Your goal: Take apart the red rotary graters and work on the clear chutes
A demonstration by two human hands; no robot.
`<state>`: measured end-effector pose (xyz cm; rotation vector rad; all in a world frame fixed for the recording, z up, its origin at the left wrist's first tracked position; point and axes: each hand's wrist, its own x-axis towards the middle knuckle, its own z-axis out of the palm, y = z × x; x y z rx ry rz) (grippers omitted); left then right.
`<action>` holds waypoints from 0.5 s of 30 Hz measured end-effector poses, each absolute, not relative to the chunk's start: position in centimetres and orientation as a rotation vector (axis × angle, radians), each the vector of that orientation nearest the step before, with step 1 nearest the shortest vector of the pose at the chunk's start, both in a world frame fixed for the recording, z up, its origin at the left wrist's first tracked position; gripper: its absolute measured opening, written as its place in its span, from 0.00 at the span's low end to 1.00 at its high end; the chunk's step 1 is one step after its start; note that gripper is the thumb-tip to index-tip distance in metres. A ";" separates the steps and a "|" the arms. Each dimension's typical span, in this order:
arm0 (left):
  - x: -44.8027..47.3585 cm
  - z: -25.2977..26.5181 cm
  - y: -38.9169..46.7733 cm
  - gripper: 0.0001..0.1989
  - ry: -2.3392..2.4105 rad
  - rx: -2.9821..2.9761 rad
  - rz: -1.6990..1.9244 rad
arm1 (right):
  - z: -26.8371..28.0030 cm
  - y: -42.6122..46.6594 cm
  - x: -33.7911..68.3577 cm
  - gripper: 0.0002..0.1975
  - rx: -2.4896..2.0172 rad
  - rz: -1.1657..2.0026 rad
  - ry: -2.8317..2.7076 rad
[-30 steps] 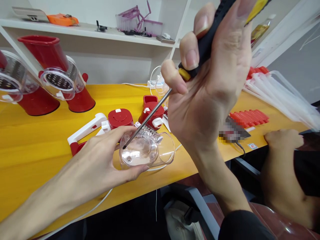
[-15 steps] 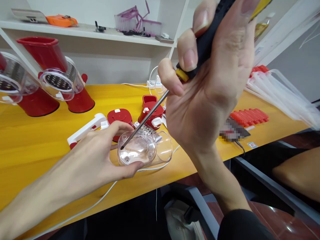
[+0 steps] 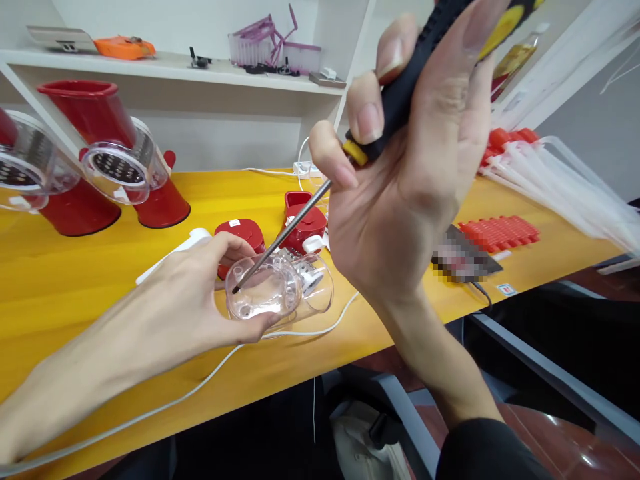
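My left hand (image 3: 215, 287) grips a clear plastic housing (image 3: 270, 313) by its near end, thumb in front and fingers behind, above the yellow table. My right hand (image 3: 405, 180) is wrapped round the black and yellow handle of a screwdriver (image 3: 285, 233). The shaft slants down to the left, and its tip lies over the housing's left end; whether it touches the plastic I cannot tell. Behind the housing are a red round part (image 3: 240, 232), a red part with a white knob (image 3: 306, 227) and a metal grater drum (image 3: 307, 272), partly seen through the plastic. A white crank handle (image 3: 173, 253) lies partly behind my left hand.
Red drum graters (image 3: 163, 197) stand at the back left below a white shelf (image 3: 200, 73). A white cable (image 3: 320, 331) runs along the table's front. To the right lie a dark flat object (image 3: 465, 260), a red bumpy piece (image 3: 500, 233) and clear plastic bags (image 3: 570, 173).
The housing and my left hand have shifted slightly left and up. My right hand with the screwdriver has moved a little left, its tip staying over the housing. An arm at the right edge has gone.
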<state>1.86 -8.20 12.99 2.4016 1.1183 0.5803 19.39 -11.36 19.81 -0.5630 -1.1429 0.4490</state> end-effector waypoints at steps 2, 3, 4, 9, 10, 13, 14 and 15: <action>1.7 12.3 -8.0 0.31 1.076 2.519 0.687 | 19.9 -11.3 20.1 0.39 -0.591 0.460 -1.106; 1.6 12.0 -7.8 0.31 1.034 2.558 0.742 | 19.9 -11.2 20.5 0.40 -0.565 0.454 -1.088; 1.5 11.8 -7.7 0.30 1.001 2.583 0.781 | 20.0 -11.1 21.0 0.40 -0.517 0.438 -1.083; 1.3 11.7 -7.5 0.29 0.964 2.590 0.766 | 20.5 -9.5 22.8 0.38 -0.208 0.396 -1.167; 1.2 11.9 -7.5 0.29 0.964 2.585 0.744 | 20.8 -9.1 22.8 0.38 -0.224 0.437 -1.165; 1.0 12.5 -7.5 0.29 0.964 2.547 0.658 | 22.0 -7.8 22.3 0.39 -0.342 0.550 -1.169; 0.9 12.7 -7.5 0.28 0.961 2.533 0.630 | 22.4 -7.4 22.0 0.39 -0.403 0.570 -1.172; 0.8 12.8 -7.6 0.28 0.953 2.524 0.613 | 22.7 -7.1 21.8 0.39 -0.477 0.586 -1.179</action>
